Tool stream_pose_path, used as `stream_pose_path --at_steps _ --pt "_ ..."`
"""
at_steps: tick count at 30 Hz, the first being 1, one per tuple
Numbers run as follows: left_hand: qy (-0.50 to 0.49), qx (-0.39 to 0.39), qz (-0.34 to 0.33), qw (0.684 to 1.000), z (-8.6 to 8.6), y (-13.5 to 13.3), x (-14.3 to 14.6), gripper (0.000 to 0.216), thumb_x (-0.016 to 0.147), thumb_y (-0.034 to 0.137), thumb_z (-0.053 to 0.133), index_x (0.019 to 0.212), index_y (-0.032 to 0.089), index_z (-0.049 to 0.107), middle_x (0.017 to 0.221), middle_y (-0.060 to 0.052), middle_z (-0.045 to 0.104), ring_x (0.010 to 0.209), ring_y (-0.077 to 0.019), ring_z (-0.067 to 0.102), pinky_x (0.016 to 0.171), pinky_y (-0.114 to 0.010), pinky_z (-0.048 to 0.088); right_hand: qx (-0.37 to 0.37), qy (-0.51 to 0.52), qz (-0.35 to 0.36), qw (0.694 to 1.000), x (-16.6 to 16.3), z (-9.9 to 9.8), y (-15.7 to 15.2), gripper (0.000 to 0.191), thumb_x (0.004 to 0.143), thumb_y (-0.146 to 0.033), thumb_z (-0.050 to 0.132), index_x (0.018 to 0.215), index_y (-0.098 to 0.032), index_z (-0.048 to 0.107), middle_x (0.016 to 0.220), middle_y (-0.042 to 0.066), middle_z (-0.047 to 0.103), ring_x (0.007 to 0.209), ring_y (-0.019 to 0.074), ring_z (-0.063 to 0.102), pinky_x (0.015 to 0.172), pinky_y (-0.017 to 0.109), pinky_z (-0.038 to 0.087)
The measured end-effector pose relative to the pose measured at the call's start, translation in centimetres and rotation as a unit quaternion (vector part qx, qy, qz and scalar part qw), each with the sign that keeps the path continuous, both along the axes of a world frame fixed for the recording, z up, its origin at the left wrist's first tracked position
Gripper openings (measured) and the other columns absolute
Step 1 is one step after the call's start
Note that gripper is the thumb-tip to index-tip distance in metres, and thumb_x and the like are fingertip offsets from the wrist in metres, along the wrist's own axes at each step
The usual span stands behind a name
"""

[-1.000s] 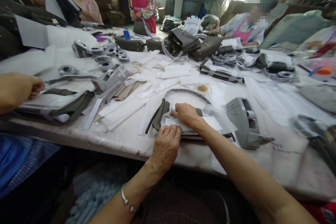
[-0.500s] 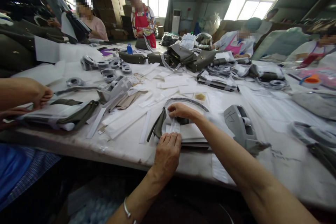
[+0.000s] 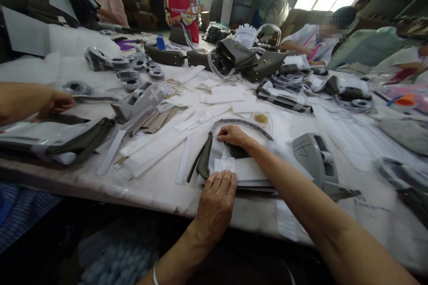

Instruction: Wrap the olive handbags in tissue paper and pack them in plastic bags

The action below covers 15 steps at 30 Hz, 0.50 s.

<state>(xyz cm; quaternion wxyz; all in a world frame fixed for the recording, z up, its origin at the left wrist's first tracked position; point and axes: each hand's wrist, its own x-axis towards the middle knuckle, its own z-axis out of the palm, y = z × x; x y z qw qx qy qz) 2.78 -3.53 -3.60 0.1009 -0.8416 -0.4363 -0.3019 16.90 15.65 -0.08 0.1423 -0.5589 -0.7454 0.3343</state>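
Change first: the hands are further apart than a second ago. Right hand [image 3: 232, 136] is now up by the far left corner of the dark bag [image 3: 204, 158], left hand [image 3: 217, 202] stays at its near edge. So a clear strip [image 3: 227, 163] between them is now uncovered, running over the white sheet [image 3: 254, 170] on the bag; reads as wrapping being smoothed or stuck down (my judgement, not certain).

Left fingers pressed together side by side, tips on the near end of the strip; thumb not visible. Right thumb and forefinger look brought together, others curled; can't tell if they pinch the strip, the sheet or nothing.

Bag lies on the table [image 3: 152, 187] near its front edge, handle [image 3: 240, 122] arched behind the right hand, grey holder [image 3: 310, 156] to the right.

Hard to see: right forearm covers part of the bag's right side, and what sits under the sheet is hidden. Co-worker's hand [image 3: 56, 102] at far left is blurred, grip unclear; bracelet [image 3: 155, 274] cut off by the bottom edge.
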Motion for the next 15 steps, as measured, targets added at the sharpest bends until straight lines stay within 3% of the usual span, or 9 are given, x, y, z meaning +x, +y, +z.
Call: stream_pose_path --at_steps 8,12,15 --pt "0.001 0.003 0.005 1.000 -0.2 0.0 0.0 0.036 0.093 0.010 0.048 0.128 0.010 0.057 0.123 -0.011 0.067 0.116 -0.0232 0.060 0.104 -0.040 0.044 0.061 -0.116 -0.003 0.991 -1.3 -0.2 -0.5 0.008 0.080 -0.019 0.065 0.083 -0.020 0.072 0.083 0.002 0.072 0.080 0.0159 0.062 0.072 0.024 0.042" --pt "0.011 0.005 0.001 1.000 0.0 0.1 0.0 0.036 0.091 0.011 0.051 0.128 0.011 0.057 0.122 -0.011 0.067 0.114 -0.0238 0.060 0.102 -0.041 0.045 0.092 -0.151 -0.013 0.984 -1.7 1.3 -1.1 0.009 0.078 -0.016 0.065 0.079 -0.022 0.072 0.085 0.005 0.074 0.086 0.0203 0.066 0.076 0.027 0.043" --pt "0.009 0.005 -0.005 1.000 0.2 0.1 -0.1 0.036 0.091 0.011 0.052 0.127 0.010 0.057 0.121 -0.011 0.067 0.114 -0.0244 0.060 0.102 -0.041 0.045 0.135 -0.146 -0.033 0.979 -1.2 3.1 -2.6 0.016 0.086 -0.018 0.058 0.093 -0.021 0.072 0.098 0.006 0.074 0.094 0.0201 0.065 0.081 0.028 0.044"
